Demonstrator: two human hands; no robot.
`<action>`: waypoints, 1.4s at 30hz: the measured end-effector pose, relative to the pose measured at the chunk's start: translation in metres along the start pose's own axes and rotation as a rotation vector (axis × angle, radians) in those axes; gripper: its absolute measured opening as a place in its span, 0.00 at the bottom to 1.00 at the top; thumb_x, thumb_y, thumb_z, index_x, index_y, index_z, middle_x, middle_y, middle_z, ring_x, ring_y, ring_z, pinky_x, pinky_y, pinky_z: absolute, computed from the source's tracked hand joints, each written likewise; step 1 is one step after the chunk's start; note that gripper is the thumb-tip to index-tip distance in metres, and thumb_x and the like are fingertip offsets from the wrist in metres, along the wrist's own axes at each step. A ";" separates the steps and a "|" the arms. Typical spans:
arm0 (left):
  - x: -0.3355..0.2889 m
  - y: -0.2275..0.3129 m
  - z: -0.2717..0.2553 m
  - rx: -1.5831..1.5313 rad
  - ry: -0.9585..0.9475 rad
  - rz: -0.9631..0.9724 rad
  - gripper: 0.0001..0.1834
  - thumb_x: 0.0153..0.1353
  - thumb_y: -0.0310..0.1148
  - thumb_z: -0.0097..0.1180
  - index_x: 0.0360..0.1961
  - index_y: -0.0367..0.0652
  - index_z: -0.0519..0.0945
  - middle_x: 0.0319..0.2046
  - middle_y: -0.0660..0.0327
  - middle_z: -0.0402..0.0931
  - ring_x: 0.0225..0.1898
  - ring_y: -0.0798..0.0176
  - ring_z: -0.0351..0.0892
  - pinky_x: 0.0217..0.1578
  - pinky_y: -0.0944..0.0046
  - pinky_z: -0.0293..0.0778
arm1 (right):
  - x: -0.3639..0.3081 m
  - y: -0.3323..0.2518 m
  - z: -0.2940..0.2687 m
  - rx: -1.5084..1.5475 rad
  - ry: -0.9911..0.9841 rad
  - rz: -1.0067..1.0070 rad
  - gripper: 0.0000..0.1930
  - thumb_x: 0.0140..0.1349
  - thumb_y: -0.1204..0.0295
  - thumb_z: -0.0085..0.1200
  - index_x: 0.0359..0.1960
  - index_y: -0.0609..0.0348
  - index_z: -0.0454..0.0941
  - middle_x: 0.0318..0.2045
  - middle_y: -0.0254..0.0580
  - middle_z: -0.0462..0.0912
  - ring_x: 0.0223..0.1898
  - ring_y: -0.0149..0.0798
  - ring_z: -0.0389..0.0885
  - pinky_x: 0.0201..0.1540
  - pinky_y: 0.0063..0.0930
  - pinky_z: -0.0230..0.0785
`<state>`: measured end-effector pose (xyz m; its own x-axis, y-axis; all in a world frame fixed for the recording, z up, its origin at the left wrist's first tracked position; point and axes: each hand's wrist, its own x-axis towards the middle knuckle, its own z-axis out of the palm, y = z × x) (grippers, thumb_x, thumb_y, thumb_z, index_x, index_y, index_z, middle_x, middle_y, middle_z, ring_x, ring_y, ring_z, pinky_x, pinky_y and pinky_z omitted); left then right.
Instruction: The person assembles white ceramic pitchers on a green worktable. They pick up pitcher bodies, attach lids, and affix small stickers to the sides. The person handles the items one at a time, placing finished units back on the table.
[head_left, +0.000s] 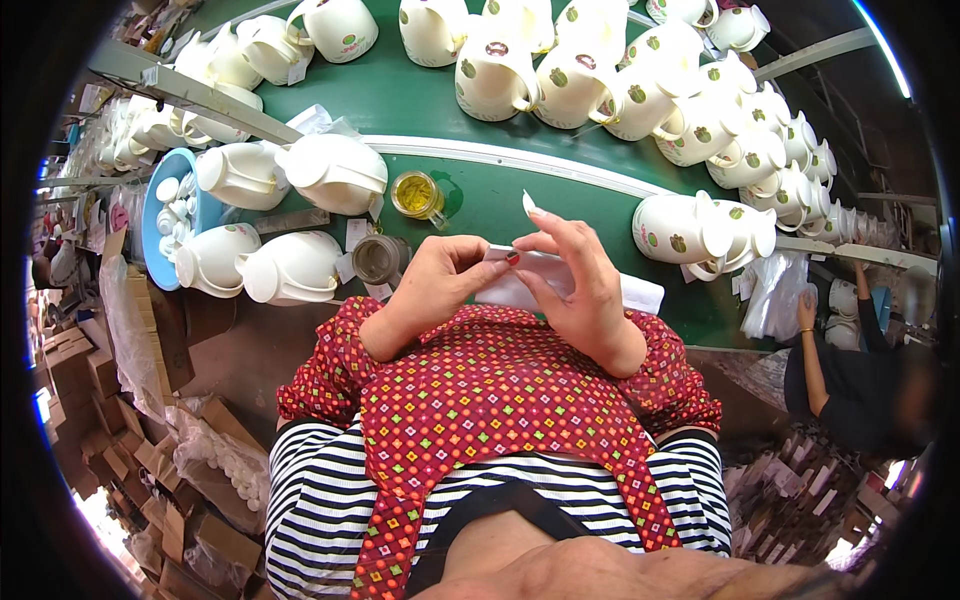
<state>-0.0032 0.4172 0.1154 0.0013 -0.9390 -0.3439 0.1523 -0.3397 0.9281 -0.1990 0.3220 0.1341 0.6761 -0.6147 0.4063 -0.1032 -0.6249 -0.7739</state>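
Note:
My left hand (436,285) is closed, its thumb and fingers pinching the edge of a white sheet (640,294) in front of my apron. A small red spot (513,258), perhaps a decal, shows at the left thumb's tip. My right hand (583,280) is bent over the sheet. From its raised fingertips a small pointed white slip (529,203) sticks up, and the thumb sits lower, near the sheet. Just beyond my left hand stand a glass jar with yellow contents (417,195) and a greyish glass jar (380,260).
Cream jugs (335,172) lie at the left of the green table (490,185); more jugs (690,228) line the right and far side. Beside the left jugs is a blue basin (157,215) of white parts. Cardboard boxes (225,545) fill the lower left. A co-worker (850,385) is at right.

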 end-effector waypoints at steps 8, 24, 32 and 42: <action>-0.006 -0.010 0.018 0.057 0.274 0.207 0.13 0.74 0.33 0.58 0.45 0.32 0.88 0.31 0.67 0.85 0.32 0.79 0.74 0.30 0.74 0.70 | -0.001 0.001 0.015 -0.271 0.202 -0.170 0.34 0.50 0.79 0.72 0.62 0.55 0.78 0.41 0.30 0.90 0.40 0.36 0.78 0.51 0.36 0.61; 0.000 -0.013 0.025 0.004 0.446 0.305 0.12 0.75 0.31 0.57 0.45 0.32 0.86 0.32 0.68 0.83 0.32 0.80 0.74 0.32 0.75 0.71 | -0.002 0.007 0.028 -0.119 0.358 -0.178 0.34 0.51 0.82 0.71 0.62 0.61 0.75 0.43 0.39 0.89 0.41 0.43 0.83 0.48 0.37 0.68; 0.008 -0.016 0.024 -0.337 0.345 0.280 0.07 0.74 0.28 0.58 0.43 0.34 0.84 0.35 0.68 0.82 0.35 0.80 0.76 0.36 0.76 0.73 | 0.008 0.002 0.032 -0.193 0.330 -0.017 0.39 0.53 0.74 0.74 0.66 0.66 0.68 0.43 0.43 0.90 0.44 0.46 0.83 0.55 0.42 0.67; 0.013 -0.015 0.033 -0.821 0.312 0.132 0.12 0.73 0.26 0.58 0.53 0.33 0.84 0.42 0.59 0.87 0.41 0.70 0.84 0.43 0.69 0.81 | 0.009 -0.003 0.039 0.023 0.362 0.121 0.35 0.55 0.80 0.72 0.65 0.66 0.71 0.40 0.44 0.90 0.46 0.44 0.86 0.49 0.33 0.79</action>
<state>-0.0385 0.4086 0.1018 0.3204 -0.8696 -0.3757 0.7926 0.0289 0.6090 -0.1635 0.3369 0.1210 0.3577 -0.8161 0.4540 -0.1474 -0.5294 -0.8355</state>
